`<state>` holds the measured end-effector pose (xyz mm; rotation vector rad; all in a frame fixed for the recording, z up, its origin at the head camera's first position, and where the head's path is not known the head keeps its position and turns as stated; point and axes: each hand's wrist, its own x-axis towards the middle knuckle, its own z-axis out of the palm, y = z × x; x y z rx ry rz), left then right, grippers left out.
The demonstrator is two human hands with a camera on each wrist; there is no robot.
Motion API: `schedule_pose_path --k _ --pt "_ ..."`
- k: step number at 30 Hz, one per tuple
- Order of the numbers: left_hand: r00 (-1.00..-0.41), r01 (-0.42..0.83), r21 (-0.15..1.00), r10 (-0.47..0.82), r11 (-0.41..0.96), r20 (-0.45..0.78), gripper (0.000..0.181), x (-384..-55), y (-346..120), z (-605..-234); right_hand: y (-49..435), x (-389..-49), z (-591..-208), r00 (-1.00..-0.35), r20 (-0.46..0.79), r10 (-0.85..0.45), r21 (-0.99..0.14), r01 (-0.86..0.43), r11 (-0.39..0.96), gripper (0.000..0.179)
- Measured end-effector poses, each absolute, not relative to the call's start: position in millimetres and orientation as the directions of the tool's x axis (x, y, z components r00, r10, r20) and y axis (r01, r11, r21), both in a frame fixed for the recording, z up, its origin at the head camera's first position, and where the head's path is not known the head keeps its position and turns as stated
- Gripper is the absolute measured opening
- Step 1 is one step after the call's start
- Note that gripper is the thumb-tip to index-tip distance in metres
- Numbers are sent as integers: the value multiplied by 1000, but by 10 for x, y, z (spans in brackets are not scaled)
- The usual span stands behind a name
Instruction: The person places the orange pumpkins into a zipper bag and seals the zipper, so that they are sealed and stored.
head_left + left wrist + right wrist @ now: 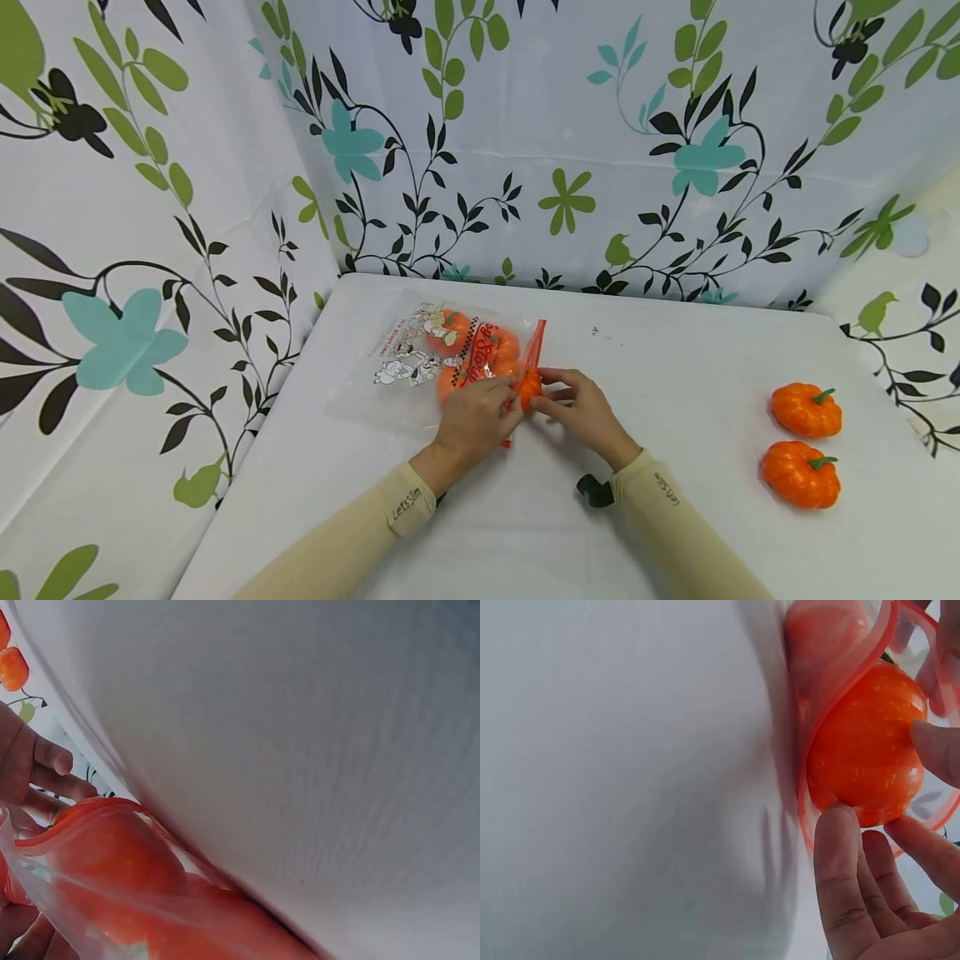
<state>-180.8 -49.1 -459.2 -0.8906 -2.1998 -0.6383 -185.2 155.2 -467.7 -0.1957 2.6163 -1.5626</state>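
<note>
A clear zip bag (360, 400) with a red-edged mouth lies on the table, printed with cartoon figures and red lettering. Several orange toy pumpkins (502, 342) show through its plastic. At the bag's mouth, my left hand (468, 425) pinches the plastic near the red edge; its fingertips are partly hidden. My right hand (585, 412) holds another orange pumpkin (870, 742) by its near end with the fingertips. That pumpkin sits within the red rim in the right wrist view, its green stem pointing into the bag.
Two more orange pumpkins, a far one (804, 410) and a near one (801, 475), rest at the right of the white table (675, 375). A dark object (595, 490) shows by the right sleeve. A leaf-patterned curtain (480, 150) hangs behind and at the sides.
</note>
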Motion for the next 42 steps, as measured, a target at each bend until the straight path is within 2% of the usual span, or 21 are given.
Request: schedule_pose_path --k 18,30,33,37,42 --pt "-466 749 104 408 655 785 5 -1806 -497 -4596 1393 -1808 -4670 -978 -10 -206 -893 -84 442 48" --pt "-460 756 111 403 645 791 8 -1822 -501 -4596 1340 -1808 -4692 -952 3 -308 -905 -134 404 45" --pt "-455 747 88 410 659 790 8 -1829 -506 -4598 1374 -1801 -4703 -949 45 -313 -894 -179 412 49" --pt "-455 739 67 423 671 784 7 -1828 -514 -4589 1464 -1766 -4677 -954 115 -278 -853 -239 464 63" --pt "-453 740 65 425 669 783 6 -1824 -523 -4589 1635 -1705 -4600 -961 182 -209 -745 -273 609 82"
